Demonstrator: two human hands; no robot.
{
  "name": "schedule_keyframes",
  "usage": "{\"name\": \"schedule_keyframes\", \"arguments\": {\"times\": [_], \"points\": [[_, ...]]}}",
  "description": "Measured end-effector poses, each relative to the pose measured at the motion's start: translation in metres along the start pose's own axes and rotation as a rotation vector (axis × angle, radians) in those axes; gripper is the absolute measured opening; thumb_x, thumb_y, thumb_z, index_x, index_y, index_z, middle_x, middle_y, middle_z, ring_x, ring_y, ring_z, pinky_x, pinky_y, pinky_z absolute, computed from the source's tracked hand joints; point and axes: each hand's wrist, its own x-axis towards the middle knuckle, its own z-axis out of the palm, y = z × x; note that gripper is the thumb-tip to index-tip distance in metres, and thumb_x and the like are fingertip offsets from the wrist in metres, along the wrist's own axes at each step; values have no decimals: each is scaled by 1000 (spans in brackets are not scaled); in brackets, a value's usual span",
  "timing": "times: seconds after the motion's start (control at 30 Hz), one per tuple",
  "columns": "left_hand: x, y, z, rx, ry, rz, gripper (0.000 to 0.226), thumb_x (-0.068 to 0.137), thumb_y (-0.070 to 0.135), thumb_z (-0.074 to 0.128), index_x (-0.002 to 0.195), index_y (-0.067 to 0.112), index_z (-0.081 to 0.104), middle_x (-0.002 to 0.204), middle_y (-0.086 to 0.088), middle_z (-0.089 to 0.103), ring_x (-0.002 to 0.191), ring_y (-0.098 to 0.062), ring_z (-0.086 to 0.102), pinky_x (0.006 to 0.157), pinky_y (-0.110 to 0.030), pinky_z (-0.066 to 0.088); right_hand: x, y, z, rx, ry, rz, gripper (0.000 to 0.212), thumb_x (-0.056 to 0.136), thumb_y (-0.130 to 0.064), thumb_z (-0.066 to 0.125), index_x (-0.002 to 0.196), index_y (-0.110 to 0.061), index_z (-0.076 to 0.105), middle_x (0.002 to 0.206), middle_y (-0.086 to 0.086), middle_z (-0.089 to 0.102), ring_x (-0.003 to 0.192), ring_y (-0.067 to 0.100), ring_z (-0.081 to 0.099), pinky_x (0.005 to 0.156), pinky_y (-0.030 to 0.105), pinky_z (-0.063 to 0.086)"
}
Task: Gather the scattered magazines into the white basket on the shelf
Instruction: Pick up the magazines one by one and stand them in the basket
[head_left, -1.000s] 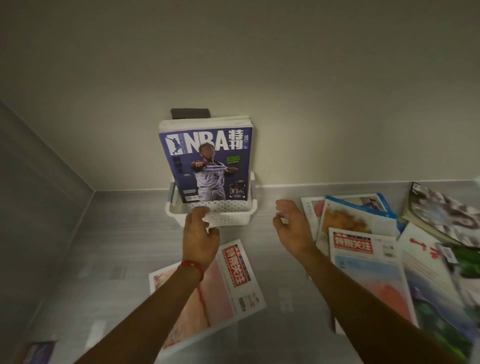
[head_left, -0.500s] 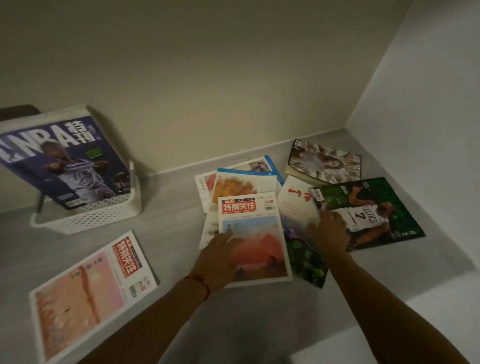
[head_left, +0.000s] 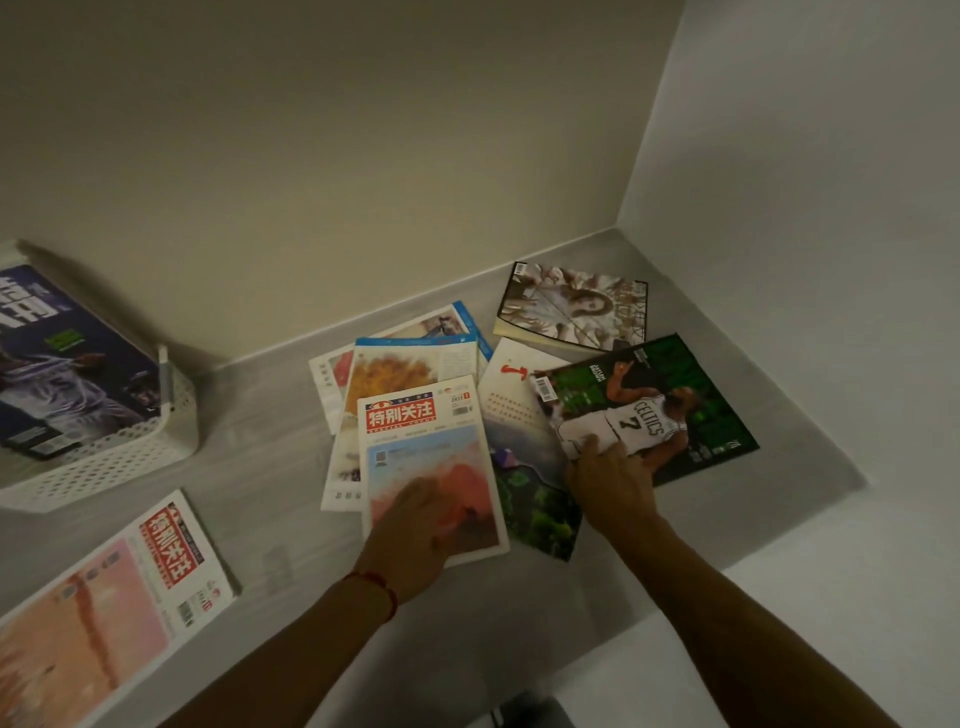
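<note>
Left hand (head_left: 410, 525) lies flat on the red-titled magazine (head_left: 431, 462), fingers relaxed; right hand (head_left: 613, 478) pinches the near corner of the green magazine (head_left: 675, 410). White basket (head_left: 130, 457) stands well left, nearer the left hand.

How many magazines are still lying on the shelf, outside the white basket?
7, maybe more hidden in the pile: pink one lying alone at left; red-titled one; orange-cover one; blue-edged one; white one; green Celtics one; pale illustrated one behind.
</note>
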Motion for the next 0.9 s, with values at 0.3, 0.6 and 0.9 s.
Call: {"name": "schedule_keyframes", "arguments": {"times": [0.3,0.6,0.9], "points": [[25,78,-15,-1472,-235,-503,34,95,43,58,122,24,64,119,-12,73,105,-32,72,84,-49,59,-58,-47,-45,158,173,-360,29,98,-38,51,113,-14,55,99,7,66,82,23,66,67,35,46],[-3,28,-39,-1325,125,-536,59,100,0,41,99,53,65,105,4,75,94,-22,76,69,-50,61,-54,-23,-37,888,257,29,27,96,-45,49,114,-28,60,117,1,63,110,17,61,90,39,57],[-63,-43,-95,-1092,249,-544,38,99,12,54,137,17,53,133,-19,64,115,-33,66,92,-43,58,-24,-27,-89,1863,-328,164,16,92,-13,63,108,-11,68,113,14,69,91,25,73,69,38,61]]}}
